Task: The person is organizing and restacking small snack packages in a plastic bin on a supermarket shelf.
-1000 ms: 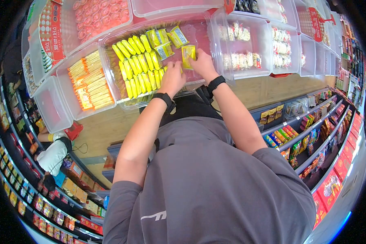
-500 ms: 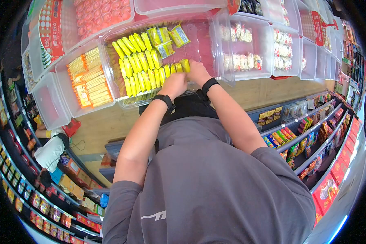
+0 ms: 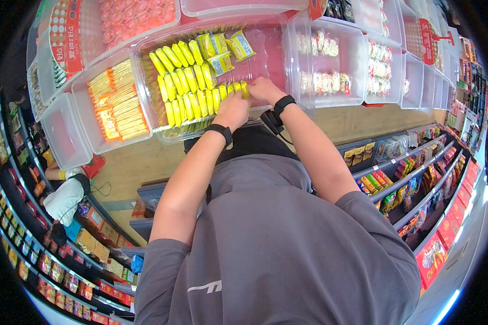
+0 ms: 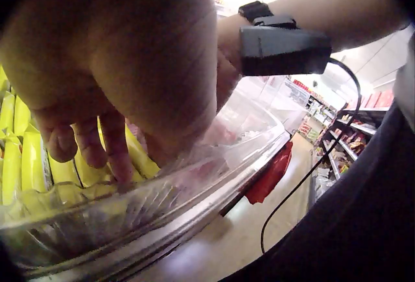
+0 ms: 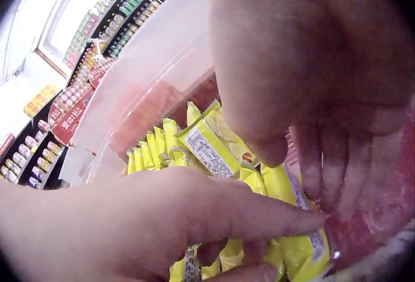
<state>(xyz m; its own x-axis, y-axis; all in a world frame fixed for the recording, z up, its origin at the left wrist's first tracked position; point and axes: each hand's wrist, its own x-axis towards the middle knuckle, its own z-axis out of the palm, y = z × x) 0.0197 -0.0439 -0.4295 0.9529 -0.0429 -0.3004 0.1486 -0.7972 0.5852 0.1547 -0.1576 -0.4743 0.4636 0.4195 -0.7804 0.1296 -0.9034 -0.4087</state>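
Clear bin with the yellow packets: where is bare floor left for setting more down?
The clear bin has bare pink floor between the loose packets, the right hand and the wall toward the white snacks. Its other half is crowded with rows of yellow packets. The small bin beyond the orange packs looks empty.

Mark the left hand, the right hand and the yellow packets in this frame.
left hand [image 3: 232, 110]: head view, on the back of the hand.
right hand [image 3: 265, 89]: head view, on the back of the hand.
yellow packets [image 3: 188, 103]: head view, on the middle of the near row.
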